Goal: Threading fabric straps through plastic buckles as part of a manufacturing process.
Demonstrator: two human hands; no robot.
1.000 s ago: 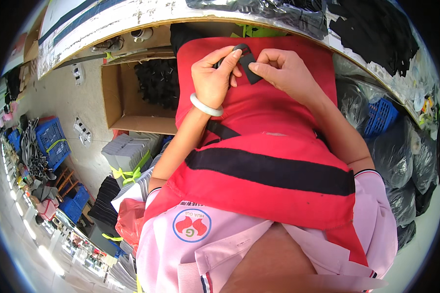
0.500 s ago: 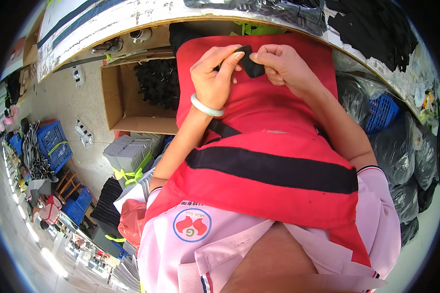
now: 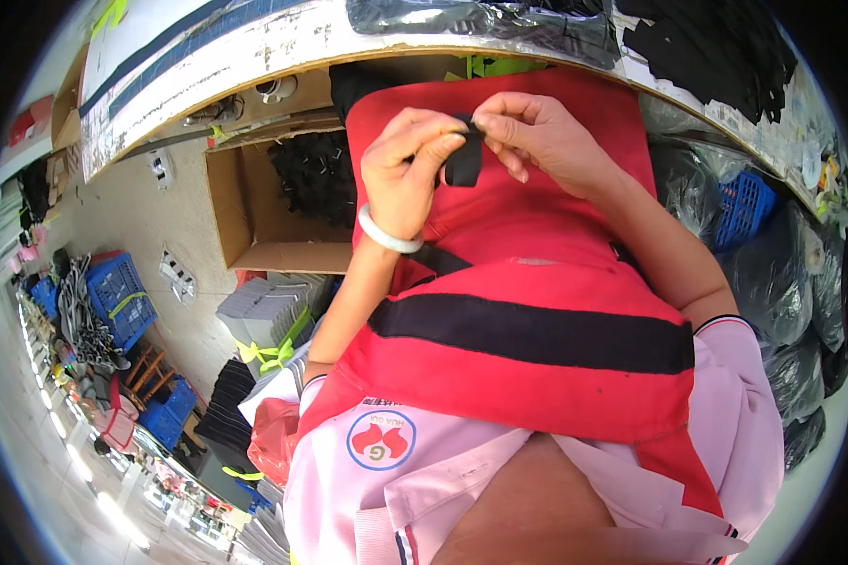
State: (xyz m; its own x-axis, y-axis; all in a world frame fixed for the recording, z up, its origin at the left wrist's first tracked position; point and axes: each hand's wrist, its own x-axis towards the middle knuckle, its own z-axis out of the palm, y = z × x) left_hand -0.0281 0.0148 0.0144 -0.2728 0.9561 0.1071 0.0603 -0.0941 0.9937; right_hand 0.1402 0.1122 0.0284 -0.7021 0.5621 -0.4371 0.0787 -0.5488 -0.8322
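Both hands [image 3: 471, 155] pinching black strap [image 3: 463, 165]

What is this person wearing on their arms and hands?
Both hands are bare, no gloves. The left hand has a smooth, pale white bangle round its wrist. The right hand shows no jewellery. Both forearms are uncovered; short pale pink sleeves, the right one edged with a dark and red striped cuff, end at the upper arms.

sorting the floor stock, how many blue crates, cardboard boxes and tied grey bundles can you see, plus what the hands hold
blue crates: 3 in clear view
open cardboard box: 1
grey stack tied with yellow strap: 1
black strap piece pinched by left hand and right hand: 1
total: 6
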